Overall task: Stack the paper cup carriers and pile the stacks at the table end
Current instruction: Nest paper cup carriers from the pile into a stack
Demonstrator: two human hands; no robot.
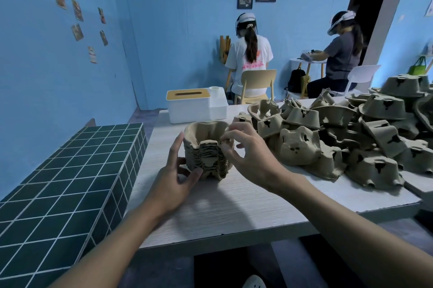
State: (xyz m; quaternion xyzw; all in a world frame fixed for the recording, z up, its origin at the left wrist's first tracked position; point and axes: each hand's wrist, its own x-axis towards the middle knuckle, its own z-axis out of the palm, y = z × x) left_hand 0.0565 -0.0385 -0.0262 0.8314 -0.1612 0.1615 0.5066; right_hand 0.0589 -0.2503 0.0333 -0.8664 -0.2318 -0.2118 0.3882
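Our stack of brown moulded-pulp cup carriers [206, 154] stands on the pale wood-grain worktop [234, 205]. Our left hand [175, 170] cups the stack's left side, its grip half closed with the thumb at the stack's foot. Our right hand [248, 154] pinches the top rim. A sprawling heap of loose carriers [339, 137] crowds the stack's right. Behind the stack sits a white tissue box with a wooden lid [187, 107], and left of it a dark green tiled block [70, 170]. Beyond are blue walls [70, 76] and two seated people [248, 58].
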